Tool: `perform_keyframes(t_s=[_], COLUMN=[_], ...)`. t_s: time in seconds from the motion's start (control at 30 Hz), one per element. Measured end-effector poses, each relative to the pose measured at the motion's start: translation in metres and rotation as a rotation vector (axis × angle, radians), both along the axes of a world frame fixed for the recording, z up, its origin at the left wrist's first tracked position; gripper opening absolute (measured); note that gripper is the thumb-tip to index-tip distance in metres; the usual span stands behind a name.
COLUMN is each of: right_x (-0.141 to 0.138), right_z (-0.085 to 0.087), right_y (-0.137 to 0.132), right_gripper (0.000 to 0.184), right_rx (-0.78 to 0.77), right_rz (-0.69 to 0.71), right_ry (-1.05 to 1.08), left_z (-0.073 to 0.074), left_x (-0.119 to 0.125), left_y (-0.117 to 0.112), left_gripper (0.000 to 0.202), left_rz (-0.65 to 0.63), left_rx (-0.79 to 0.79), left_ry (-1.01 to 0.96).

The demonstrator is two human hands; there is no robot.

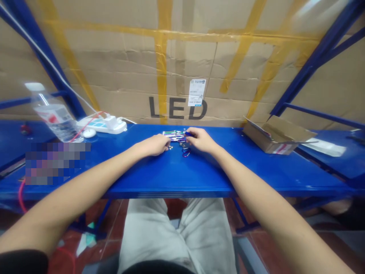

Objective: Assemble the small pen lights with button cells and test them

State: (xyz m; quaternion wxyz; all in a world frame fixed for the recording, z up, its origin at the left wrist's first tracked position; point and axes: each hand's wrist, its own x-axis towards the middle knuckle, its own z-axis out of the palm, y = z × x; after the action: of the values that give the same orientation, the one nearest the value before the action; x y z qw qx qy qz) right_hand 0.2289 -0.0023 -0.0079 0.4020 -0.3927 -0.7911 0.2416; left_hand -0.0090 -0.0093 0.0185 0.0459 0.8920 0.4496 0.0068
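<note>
In the head view, both my hands are over the middle of the blue bench. My left hand (158, 144) is closed, its fingertips pressed together beside small metal bits (170, 147); what it holds, if anything, is hidden. My right hand (202, 140) pinches a small dark blue piece (189, 134), too blurred to name its kind. Between the hands lies a row of shiny coloured metal pieces (172, 134), side by side. Nearer to me are a small blue carabiner (186, 153) and several small metal parts (183, 145).
At the left stand a clear plastic bottle (55, 118) and a white power strip (116, 125) with plugs. An open cardboard box (279, 135) sits at the right beside a white packet (327, 147). A large taped cardboard sheet (122, 83) backs the blue bench (171, 175).
</note>
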Motion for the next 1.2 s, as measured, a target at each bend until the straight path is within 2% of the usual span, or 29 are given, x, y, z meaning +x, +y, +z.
perform_keyframes(t_s=[0.13,0.23,0.4,0.5,0.73,0.9,1.03,1.2], right_x=[-0.007,-0.012,-0.010,-0.010,-0.014,-0.018,-0.018,-0.011], right_z=[0.004,0.010,0.009,0.007,0.014,0.022,0.019,0.010], right_y=[-0.006,-0.010,-0.019,-0.022,-0.014,-0.002,0.004,0.007], right_gripper=[0.005,0.006,0.008,0.008,0.010,0.007,0.009,0.020], right_rx=[-0.036,-0.018,-0.151,-0.153,-0.194,-0.207,-0.226,-0.128], right_rz=[0.028,0.067,0.017,-0.005,-0.010,-0.141,-0.127,-0.117], right_ry=[-0.084,-0.163,-0.024,-0.065,-0.124,-0.095,0.042,0.107], left_z=[-0.003,-0.002,-0.004,-0.007,-0.013,-0.009,-0.008,-0.010], left_x=[-0.006,-0.015,-0.025,-0.027,-0.026,-0.021,-0.017,-0.016], left_y=[-0.005,-0.006,-0.002,0.000,0.003,0.000,-0.002,0.001], left_gripper=[0.010,0.006,0.008,0.009,0.008,0.009,0.010,0.014], left_rz=[-0.031,-0.084,-0.124,-0.163,-0.199,-0.146,-0.167,-0.198], left_rx=[0.055,-0.025,-0.104,-0.101,0.009,0.081,0.130,0.105], left_ry=[-0.061,-0.151,-0.268,-0.307,-0.286,-0.237,-0.183,-0.180])
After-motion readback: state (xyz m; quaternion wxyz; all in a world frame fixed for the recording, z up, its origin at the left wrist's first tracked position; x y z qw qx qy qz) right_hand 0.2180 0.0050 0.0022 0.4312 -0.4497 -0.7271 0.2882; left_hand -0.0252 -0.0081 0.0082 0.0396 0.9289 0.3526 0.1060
